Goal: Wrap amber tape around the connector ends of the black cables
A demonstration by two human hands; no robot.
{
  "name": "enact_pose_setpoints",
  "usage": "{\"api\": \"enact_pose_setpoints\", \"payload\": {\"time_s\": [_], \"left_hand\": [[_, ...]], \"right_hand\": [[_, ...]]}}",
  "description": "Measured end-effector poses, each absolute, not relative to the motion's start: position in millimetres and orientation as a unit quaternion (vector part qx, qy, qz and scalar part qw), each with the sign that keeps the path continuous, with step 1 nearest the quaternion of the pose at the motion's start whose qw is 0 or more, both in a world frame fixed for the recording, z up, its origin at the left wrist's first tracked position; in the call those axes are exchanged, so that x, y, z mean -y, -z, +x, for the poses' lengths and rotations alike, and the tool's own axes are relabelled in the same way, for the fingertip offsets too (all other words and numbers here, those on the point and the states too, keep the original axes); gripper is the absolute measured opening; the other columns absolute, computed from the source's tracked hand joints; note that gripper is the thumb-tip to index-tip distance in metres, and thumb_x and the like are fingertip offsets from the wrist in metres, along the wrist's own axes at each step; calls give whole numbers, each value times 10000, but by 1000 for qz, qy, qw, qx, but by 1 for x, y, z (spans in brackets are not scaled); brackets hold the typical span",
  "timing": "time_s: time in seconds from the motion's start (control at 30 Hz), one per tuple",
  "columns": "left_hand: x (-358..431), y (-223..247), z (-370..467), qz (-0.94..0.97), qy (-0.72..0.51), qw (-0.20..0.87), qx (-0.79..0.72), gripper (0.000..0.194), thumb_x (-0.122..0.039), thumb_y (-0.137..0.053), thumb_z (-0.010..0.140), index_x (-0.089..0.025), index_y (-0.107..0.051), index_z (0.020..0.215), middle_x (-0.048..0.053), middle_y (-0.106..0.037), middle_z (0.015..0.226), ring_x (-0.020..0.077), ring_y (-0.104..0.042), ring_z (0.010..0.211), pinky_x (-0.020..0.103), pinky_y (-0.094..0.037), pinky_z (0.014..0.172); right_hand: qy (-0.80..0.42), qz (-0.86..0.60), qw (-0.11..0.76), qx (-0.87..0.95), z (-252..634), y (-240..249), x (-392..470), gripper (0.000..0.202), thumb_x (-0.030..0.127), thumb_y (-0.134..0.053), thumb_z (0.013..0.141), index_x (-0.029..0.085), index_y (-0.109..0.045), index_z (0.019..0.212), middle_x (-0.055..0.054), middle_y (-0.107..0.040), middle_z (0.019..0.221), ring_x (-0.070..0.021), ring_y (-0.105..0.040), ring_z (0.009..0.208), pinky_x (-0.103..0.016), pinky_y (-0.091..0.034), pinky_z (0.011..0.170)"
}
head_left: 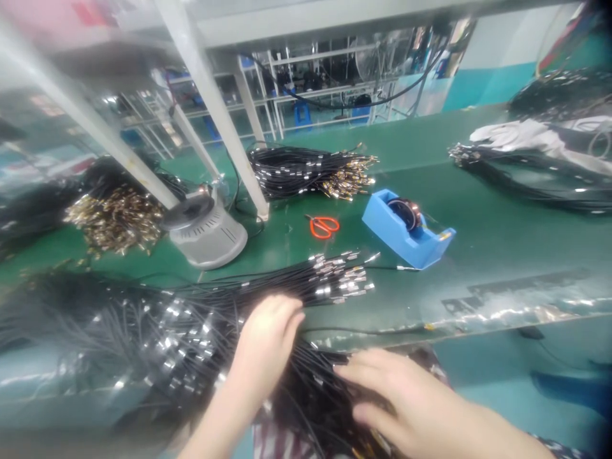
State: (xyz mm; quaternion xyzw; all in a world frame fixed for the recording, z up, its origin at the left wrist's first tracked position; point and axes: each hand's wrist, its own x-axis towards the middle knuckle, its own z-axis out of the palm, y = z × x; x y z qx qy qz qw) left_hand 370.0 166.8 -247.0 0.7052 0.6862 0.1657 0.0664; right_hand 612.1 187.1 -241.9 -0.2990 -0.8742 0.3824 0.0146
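Note:
My left hand rests on the black cable bundle at the table's front edge, its fingers curled together over the cables; whether they grip any is hidden. Silver connector ends fan out to the right of that hand. Lower right, my right hand reaches over more black cables hanging in front of the edge, its fingers spread and thumb apart. One thin cable with a yellow tip lies along the edge between the hands and the right side.
Behind the bundle are orange-handled scissors, a blue tape dispenser and a grey round device. More cable bundles lie farther back, left and right. Slanted white posts rise from the green table.

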Motion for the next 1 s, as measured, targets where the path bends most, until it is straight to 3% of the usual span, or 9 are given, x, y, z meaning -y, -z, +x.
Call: {"api": "enact_pose_setpoints", "payload": {"time_s": [0.07, 0.2, 0.3, 0.57, 0.67, 0.77, 0.87, 0.93, 1.0], "left_hand": [[-180, 247, 368, 709, -141, 45, -690, 211, -131, -489, 921, -94, -651, 1050, 134, -620, 1080, 255, -535, 1032, 391, -415, 929], [-202, 249, 366, 721, -66, 41, -688, 195, -50, -449, 879, -86, -639, 859, 140, -612, 897, 288, -550, 904, 419, -437, 828], [-207, 251, 364, 726, -41, 35, -686, 220, -23, -413, 862, -73, -620, 913, 153, -604, 912, 295, -552, 900, 430, -434, 826], [-201, 256, 346, 730, -94, 54, -675, 169, -143, -400, 930, -142, -565, 895, 82, -552, 917, 201, -530, 870, 335, -450, 807], [-204, 259, 350, 737, -97, 55, -666, 99, -177, -493, 903, -143, -578, 941, 88, -560, 1016, 205, -527, 951, 326, -448, 867], [-208, 260, 365, 737, -60, 37, -672, 229, -118, -563, 810, -72, -598, 1032, 147, -565, 1052, 278, -514, 1000, 400, -433, 912], [-214, 260, 377, 730, -19, 15, -683, 364, 8, -445, 745, 19, -600, 1074, 200, -575, 971, 332, -523, 950, 467, -419, 891], [-216, 259, 380, 732, -6, 16, -681, 416, 21, -442, 717, 26, -600, 1101, 197, -588, 941, 337, -537, 920, 466, -427, 870], [-216, 256, 377, 736, -7, 26, -676, 349, -12, -486, 727, -16, -627, 1046, 174, -597, 936, 325, -549, 923, 445, -436, 869]], "right_hand": [[-386, -299, 10, 872, 613, 241, -189, 476, 321, -553, 894, 238, -574, 1362, -82, -542, 1361, -259, -506, 1253, -404, -384, 1099], [-385, -292, 14, 875, 615, 244, -191, 491, 344, -551, 897, 255, -550, 1380, -70, -540, 1361, -256, -488, 1265, -424, -370, 1106], [-395, -287, 20, 873, 618, 244, -193, 493, 371, -552, 901, 285, -537, 1386, -44, -540, 1362, -237, -489, 1266, -400, -385, 1095], [-396, -276, 36, 875, 620, 240, -193, 464, 368, -552, 918, 273, -539, 1371, -52, -543, 1354, -223, -511, 1232, -379, -393, 1077], [-388, -278, 30, 878, 620, 242, -192, 469, 369, -549, 918, 252, -538, 1372, -72, -543, 1348, -235, -509, 1228, -401, -395, 1072], [-382, -285, 27, 879, 619, 244, -190, 463, 359, -546, 917, 250, -543, 1367, -80, -544, 1344, -245, -514, 1220, -418, -410, 1057], [-384, -286, 25, 878, 618, 244, -190, 473, 344, -549, 912, 241, -540, 1373, -81, -544, 1346, -250, -512, 1226, -423, -407, 1065], [-385, -287, 19, 877, 618, 243, -190, 489, 334, -557, 907, 226, -534, 1384, -87, -535, 1359, -257, -500, 1247, -428, -386, 1088], [-387, -289, 14, 875, 619, 243, -190, 499, 323, -561, 904, 218, -530, 1391, -93, -519, 1380, -261, -488, 1264, -427, -374, 1100]]}}
